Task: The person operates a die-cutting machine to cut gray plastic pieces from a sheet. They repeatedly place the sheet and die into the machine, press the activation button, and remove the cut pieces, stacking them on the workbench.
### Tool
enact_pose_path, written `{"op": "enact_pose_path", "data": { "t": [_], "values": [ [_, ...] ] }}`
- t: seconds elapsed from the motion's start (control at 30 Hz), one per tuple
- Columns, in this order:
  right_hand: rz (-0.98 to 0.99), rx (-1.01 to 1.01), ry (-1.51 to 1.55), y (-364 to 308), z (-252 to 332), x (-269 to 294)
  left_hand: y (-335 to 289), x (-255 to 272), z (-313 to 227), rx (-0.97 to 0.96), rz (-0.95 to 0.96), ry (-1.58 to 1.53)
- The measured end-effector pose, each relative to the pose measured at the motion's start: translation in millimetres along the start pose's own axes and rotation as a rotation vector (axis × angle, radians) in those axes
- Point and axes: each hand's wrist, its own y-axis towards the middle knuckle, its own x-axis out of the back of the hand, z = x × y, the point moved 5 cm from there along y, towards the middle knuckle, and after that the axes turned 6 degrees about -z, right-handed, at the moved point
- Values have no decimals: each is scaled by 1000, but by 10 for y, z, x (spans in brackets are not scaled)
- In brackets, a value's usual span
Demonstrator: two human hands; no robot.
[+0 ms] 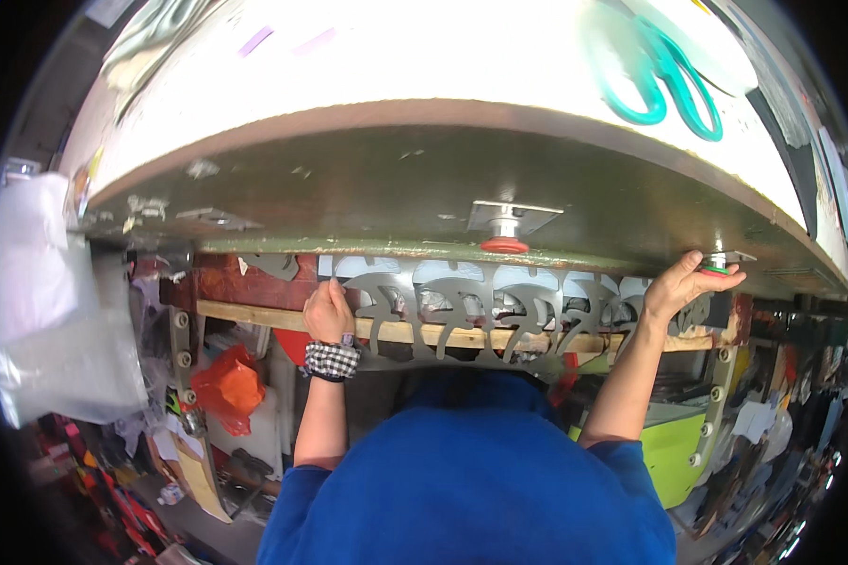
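My right hand [683, 283] is at a green push button [715, 268] on the front of the dark green machine beam [349, 179]. Its thumb is up beside the button and its fingers curl beneath. My left hand [328, 314] is closed, with a checked band on the wrist, at the left edge of a grey sheet [408, 294]. Curved shapes are cut out of this sheet, which hangs in a row of openings below the beam. What lies inside the left fist is mostly hidden; the sheet's edge meets it.
A red push button [505, 243] sticks out at the beam's middle. Teal-handled scissors [674, 80] lie on the white top above. A wooden strip [254, 314] runs behind the sheet. An orange bag [229, 388] hangs left, and a lime-green panel [678, 461] stands right.
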Motion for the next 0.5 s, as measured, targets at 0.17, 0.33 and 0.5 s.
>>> {"op": "enact_pose_path", "data": {
  "t": [0.17,0.33,0.5],
  "values": [
    [116,-7,-104,33,7,147,97,33,-130,48,37,-30],
    [165,-90,-201,-208,-433,843,5,-117,8,73,-1,-91],
    [-13,-239,-462,-730,-1171,2223,-65,-442,215,130,133,-359]
  ]
}}
